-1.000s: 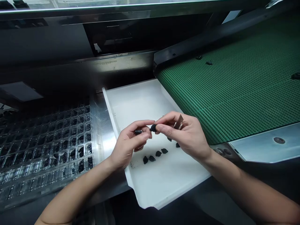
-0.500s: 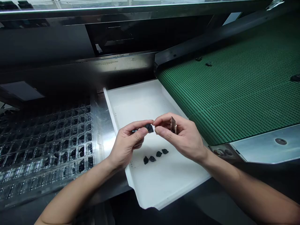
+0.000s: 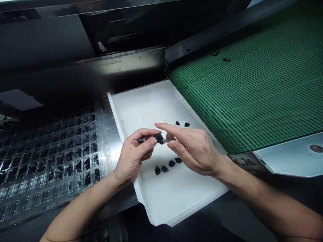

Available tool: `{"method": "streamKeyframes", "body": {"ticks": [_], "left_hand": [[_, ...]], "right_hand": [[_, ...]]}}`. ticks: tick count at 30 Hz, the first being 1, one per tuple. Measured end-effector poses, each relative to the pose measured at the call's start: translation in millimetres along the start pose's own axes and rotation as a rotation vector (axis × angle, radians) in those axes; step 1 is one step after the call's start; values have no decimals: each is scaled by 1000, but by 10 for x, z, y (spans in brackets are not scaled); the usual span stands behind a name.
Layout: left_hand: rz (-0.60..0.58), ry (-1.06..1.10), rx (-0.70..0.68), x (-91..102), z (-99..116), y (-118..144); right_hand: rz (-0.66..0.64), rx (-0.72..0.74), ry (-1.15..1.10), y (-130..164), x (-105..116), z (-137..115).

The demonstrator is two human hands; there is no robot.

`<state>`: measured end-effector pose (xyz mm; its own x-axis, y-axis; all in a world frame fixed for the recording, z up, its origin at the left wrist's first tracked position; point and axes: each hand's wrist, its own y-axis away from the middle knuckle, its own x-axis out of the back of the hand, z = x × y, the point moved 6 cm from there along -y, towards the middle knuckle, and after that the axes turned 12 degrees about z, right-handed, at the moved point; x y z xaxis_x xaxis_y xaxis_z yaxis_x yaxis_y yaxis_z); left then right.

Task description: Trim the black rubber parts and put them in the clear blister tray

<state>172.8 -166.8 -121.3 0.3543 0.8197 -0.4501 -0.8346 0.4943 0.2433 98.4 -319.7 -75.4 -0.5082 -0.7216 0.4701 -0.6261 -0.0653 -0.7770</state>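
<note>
My left hand (image 3: 137, 153) is closed, with a small black plastic part (image 3: 158, 138) pinched between thumb and forefinger. The part has round openings in its face. Another dark piece (image 3: 141, 139) shows between the fingers of the same hand. My right hand (image 3: 193, 144) is closed around a small blade (image 3: 167, 140), mostly hidden by the fingers. The blade's pointed tip meets the right edge of the black part, while the right forefinger stretches out above it. Below the hands, several black parts (image 3: 165, 168) lie in a row on the white tray (image 3: 161, 201).
At the left stands a clear compartment tray (image 3: 50, 161) with black parts in many of its pockets. A green conveyor belt (image 3: 252, 94) runs along the right, carrying a few black parts (image 3: 227, 59). Two more parts (image 3: 187, 124) lie on the white tray beyond my right hand.
The blade in my right hand has turned, its tip now against the black part. My right forefinger has straightened. Two black parts now show on the tray behind that hand.
</note>
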Motion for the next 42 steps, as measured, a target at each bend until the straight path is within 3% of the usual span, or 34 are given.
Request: {"method": "streamKeyframes", "body": {"ticks": [42], "left_hand": [[21, -14, 38, 37, -19, 2]], "right_hand": [[38, 133, 94, 31, 8, -13]]}}
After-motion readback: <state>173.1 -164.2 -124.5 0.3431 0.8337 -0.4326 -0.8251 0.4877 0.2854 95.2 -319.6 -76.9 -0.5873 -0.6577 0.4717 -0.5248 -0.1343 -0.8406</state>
